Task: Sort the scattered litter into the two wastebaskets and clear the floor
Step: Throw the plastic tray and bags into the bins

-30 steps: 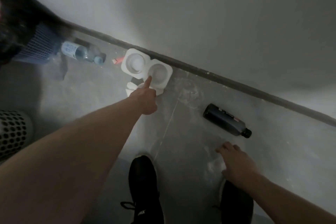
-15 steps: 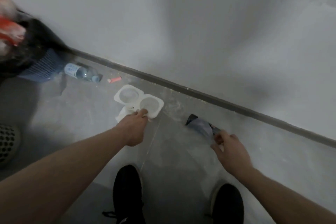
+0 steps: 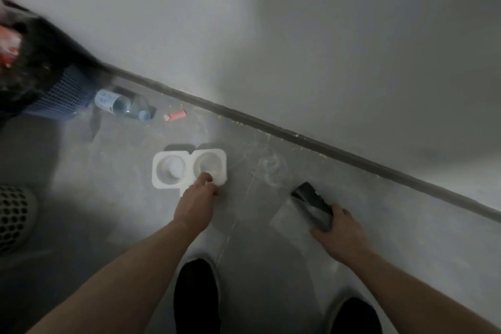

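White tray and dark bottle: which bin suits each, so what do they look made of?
White tray: probably thin moulded plastic or foam, matte, with two formed round wells. Dark bottle: seemingly glossy plastic, judging by its highlights; glass cannot be ruled out.

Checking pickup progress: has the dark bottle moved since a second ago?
Yes. The dark bottle, gripped by the right hand, has swung away from the baseboard.

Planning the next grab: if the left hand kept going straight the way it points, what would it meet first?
The white two-cup tray, which the left hand already pinches at its near edge. Beyond the tray lies bare floor, then the wall; depth is rough.
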Tool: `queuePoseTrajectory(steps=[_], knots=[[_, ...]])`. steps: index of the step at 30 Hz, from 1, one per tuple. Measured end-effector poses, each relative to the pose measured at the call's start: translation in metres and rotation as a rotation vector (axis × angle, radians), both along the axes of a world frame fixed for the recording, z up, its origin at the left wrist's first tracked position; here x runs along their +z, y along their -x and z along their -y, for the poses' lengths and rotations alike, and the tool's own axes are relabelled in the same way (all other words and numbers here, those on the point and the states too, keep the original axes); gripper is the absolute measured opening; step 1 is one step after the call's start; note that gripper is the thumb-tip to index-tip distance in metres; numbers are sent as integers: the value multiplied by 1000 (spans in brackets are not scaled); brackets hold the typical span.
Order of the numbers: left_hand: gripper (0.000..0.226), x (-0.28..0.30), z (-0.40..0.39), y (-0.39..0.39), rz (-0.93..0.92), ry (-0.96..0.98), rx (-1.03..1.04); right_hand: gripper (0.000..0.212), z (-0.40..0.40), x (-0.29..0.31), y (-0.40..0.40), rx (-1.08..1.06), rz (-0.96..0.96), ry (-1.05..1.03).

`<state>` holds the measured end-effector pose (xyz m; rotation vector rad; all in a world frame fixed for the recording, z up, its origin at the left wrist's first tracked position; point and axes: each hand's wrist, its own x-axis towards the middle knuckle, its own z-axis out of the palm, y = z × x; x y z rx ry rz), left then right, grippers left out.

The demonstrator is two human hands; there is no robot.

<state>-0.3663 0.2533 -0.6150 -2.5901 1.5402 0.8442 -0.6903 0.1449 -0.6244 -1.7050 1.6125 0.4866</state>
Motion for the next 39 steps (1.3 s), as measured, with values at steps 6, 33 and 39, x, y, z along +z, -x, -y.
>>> queuePoseTrajectory(steps=[6, 33, 39], knots=[[35, 131, -28, 36, -136, -18, 161, 65, -23, 146, -2, -173, 98, -114], [64, 773, -171, 54, -266, 258, 569, 54, -23, 805, -166, 58, 213, -270], [66, 790, -198, -11, -216, 177, 595, 57, -45, 821, -226, 75, 233, -281]])
